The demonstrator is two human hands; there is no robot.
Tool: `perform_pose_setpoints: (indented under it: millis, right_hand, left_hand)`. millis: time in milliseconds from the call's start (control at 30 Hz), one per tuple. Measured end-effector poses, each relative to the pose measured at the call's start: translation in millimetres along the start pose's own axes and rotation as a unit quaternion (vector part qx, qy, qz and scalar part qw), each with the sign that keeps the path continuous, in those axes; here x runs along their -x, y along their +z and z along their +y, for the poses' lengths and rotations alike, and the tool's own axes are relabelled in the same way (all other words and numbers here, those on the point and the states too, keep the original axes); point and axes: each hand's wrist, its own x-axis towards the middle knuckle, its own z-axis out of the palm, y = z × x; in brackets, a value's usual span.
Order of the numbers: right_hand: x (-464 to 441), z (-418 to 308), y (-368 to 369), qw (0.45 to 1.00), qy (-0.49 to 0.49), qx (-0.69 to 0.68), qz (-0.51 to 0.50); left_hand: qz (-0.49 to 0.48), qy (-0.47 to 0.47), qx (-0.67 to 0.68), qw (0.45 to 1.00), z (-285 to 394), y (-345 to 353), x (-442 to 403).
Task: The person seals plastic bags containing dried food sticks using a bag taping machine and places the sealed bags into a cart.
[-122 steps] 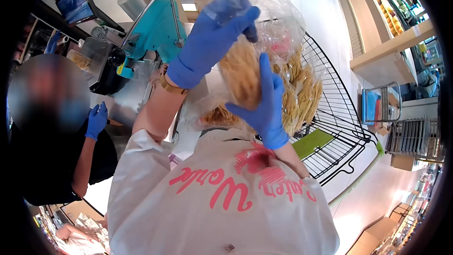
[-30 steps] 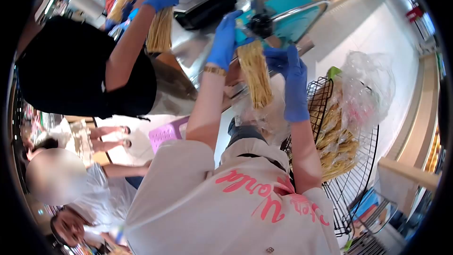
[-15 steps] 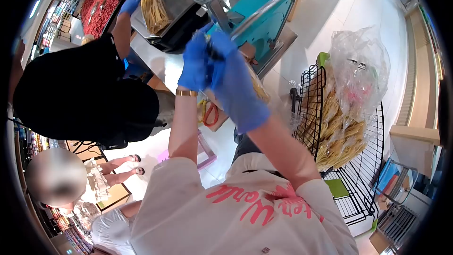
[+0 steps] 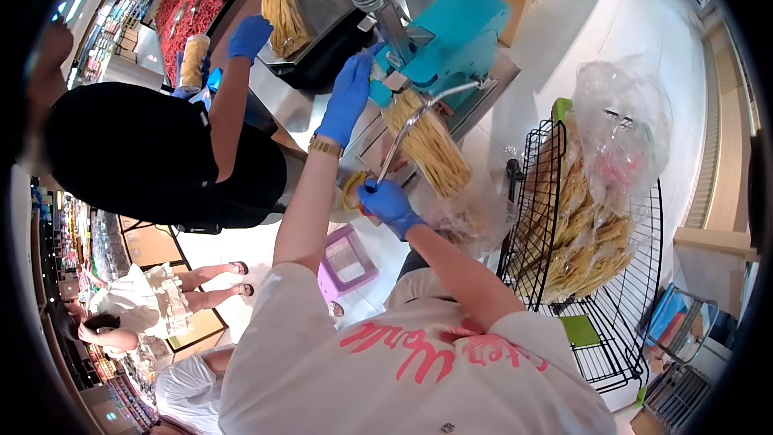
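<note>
My left hand (image 4: pixel 346 105), in a blue glove, is at the near side of a teal bag-closing machine (image 4: pixel 463 28). Its fingers are pressed together on the gathered clear plastic end of a bag of long pale-yellow dried sticks (image 4: pixel 431 149), which look like bean curd sticks. The bag hangs toward me from the machine's head, under the bent metal lever (image 4: pixel 415 119). My right hand (image 4: pixel 392 208), also gloved in blue, is closed around the lever's lower end. Yellow and red tape rolls (image 4: pixel 353 191) sit beside that hand, partly covered.
At right stands a black wire cart (image 4: pixel 527 217) loaded with more bagged sticks (image 4: pixel 584 234). A scale (image 4: pixel 318 12) bears another bag (image 4: pixel 283 20). Left of me, a co-worker in black (image 4: pixel 161 153) wears blue gloves and holds a jar (image 4: pixel 193 63). A purple stool (image 4: pixel 348 262) is on the floor.
My hands were together in front of the machine. The right has moved down toward me and taken the lever, now swung down; the left stays by the machine. The co-worker's hand has left the scale.
</note>
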Motion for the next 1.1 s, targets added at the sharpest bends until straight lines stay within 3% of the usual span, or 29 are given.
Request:
perform_pose_setpoints:
  millis: [33,100,133,167,200,233,267,333,367,500,567,600,667,700,767,833,867,933,967,1033,1100]
  right_hand:
    - [3.2,-4.4,2.4,0.999,-0.001,-0.033,-0.009]
    - [-1.2,-32.5,10.3,0.973,-0.135,-0.174,0.062]
    - [21.1,-98.6,-22.3,0.971,-0.073,-0.224,0.044]
    - [47.1,-166.3,-60.2,0.962,-0.008,-0.271,0.023]
    - [35.3,-183.6,-82.3,0.958,-0.058,-0.281,0.025]
    - [23.9,-196.8,-100.6,0.95,-0.11,-0.291,0.029]
    - [23.4,-206.0,-113.6,0.948,-0.117,-0.294,0.035]
    - [25.6,-219.5,-140.8,0.937,-0.109,-0.329,-0.052]
    - [32.1,-216.0,-148.9,0.936,-0.112,-0.329,-0.045]
    - [85.3,-177.5,-191.6,0.928,-0.191,-0.319,-0.002]
    - [104.6,-136.8,-201.3,0.924,-0.228,-0.248,0.181]
    - [111.2,-119.2,-202.2,0.922,-0.225,-0.248,0.193]
    - [126.7,-91.6,-203.2,0.908,-0.321,-0.08,0.259]
    - [138.1,-93.8,-202.1,0.905,-0.318,-0.078,0.27]
    - [159.1,-119.5,-195.6,0.876,-0.341,0.055,0.336]
    - [173.5,-135.7,-190.3,0.855,-0.37,0.077,0.357]
    - [179.0,-134.4,-191.0,0.859,-0.376,0.056,0.342]
    - [211.5,-132.4,-204.5,0.859,-0.364,0.051,0.355]
    - [235.9,-139.2,-213.4,0.819,-0.411,0.065,0.395]
    - [287.3,-138.0,-218.7,0.764,-0.422,-0.027,0.488]
    - [342.0,-143.1,-238.1,0.66,-0.395,0.053,0.637]
  left_hand:
    - [-0.003,0.002,-0.001,1.0,0.1,1.2,2.4]
    - [0.081,0.117,-0.191,0.971,2.6,3.6,4.7]
    - [0.108,0.182,-0.241,0.947,7.3,4.4,4.7]
    - [0.106,0.185,-0.239,0.947,0.9,5.1,3.9]
    - [0.114,0.105,-0.062,0.986,-14.0,5.6,-2.1]
    - [0.114,0.021,0.115,0.987,-19.2,5.8,-6.5]
    - [0.097,0.112,-0.004,0.989,-8.9,8.2,-0.1]
    - [0.125,0.298,-0.24,0.915,12.2,13.2,12.9]
    - [0.119,0.318,-0.283,0.897,18.1,18.0,17.6]
    - [-0.041,0.092,-0.086,0.991,59.1,35.3,43.8]
    - [-0.067,0.086,-0.012,0.994,87.8,49.1,54.0]
    - [-0.108,0.079,0.034,0.99,100.1,54.5,55.3]
    - [-0.147,0.058,0.11,0.981,104.3,70.8,59.7]
    - [-0.158,0.06,0.116,0.979,115.3,79.1,62.7]
    - [-0.235,0.05,0.117,0.964,164.9,94.0,71.9]
    - [-0.285,0.094,0.132,0.945,198.9,112.5,83.1]
    - [-0.292,0.193,0.109,0.93,202.8,119.8,86.0]
    - [-0.317,0.264,0.116,0.903,230.8,134.6,92.8]
    - [-0.343,0.236,0.143,0.898,248.4,139.1,96.5]
    - [-0.292,0.325,0.215,0.873,248.3,156.8,105.8]
    - [-0.321,0.303,0.172,0.881,231.3,153.6,105.8]
